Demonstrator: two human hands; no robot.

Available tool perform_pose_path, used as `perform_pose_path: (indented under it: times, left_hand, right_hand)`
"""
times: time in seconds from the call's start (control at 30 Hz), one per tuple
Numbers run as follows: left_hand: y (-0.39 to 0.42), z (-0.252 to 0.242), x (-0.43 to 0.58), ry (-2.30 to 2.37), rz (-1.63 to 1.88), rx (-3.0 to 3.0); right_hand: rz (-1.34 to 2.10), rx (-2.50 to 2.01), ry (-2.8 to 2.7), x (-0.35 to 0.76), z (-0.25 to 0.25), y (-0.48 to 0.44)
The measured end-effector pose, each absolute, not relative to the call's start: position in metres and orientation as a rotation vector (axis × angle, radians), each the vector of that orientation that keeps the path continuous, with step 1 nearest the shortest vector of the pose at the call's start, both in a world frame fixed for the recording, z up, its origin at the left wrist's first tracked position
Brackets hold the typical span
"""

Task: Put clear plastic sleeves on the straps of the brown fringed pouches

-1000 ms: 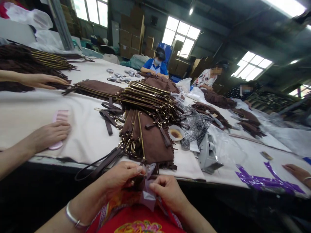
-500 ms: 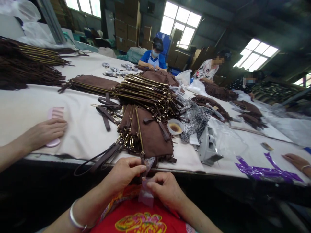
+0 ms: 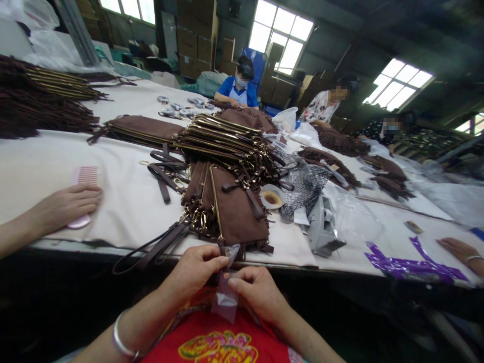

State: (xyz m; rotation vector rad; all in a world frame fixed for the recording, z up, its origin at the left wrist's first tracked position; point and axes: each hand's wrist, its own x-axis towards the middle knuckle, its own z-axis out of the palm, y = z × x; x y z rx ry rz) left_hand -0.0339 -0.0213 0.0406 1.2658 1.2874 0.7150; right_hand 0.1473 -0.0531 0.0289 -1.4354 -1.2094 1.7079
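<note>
At the table's front edge a brown fabric pouch [image 3: 244, 206] with a gold zipper and fringed side lies on others like it. My left hand [image 3: 196, 269] is closed in a pinch on the dark brown zipper pull [image 3: 222, 248] at the pouch's near corner. Just right of it, my right hand [image 3: 257, 290] pinches a small clear plastic sleeve [image 3: 226, 301], which hangs down over my red apron [image 3: 219, 348]. The pull's lower end runs toward the sleeve; whether it is inside is hard to tell.
Behind lies a stack of zippered pouches [image 3: 223, 136], with loose wrist straps [image 3: 164, 176] to its left. Right are a small dish [image 3: 271, 197], a grey tape dispenser [image 3: 325, 229] and purple plastic [image 3: 414, 264]. Another person's hand [image 3: 73, 201] rests on a pink comb [image 3: 86, 175] at left.
The plastic sleeve has shifted slightly down and left and hangs more openly below my fingers. My right hand has risen a little. Both hands keep their pinch.
</note>
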Motion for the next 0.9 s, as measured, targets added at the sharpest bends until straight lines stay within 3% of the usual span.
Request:
perform_pose_path:
  times: [0.4, 0.9]
  left_hand:
    - [-0.046, 0.031, -0.052, 1.108, 0.743, 0.665]
    - [-0.035, 0.026, -0.063, 1.398, 0.938, 0.976]
  right_hand:
    - [1.571, -1.498, -1.238, 0.118, 0.03, -0.035]
    - [1.637, -1.507, -1.184, 0.097, 0.038, -0.032]
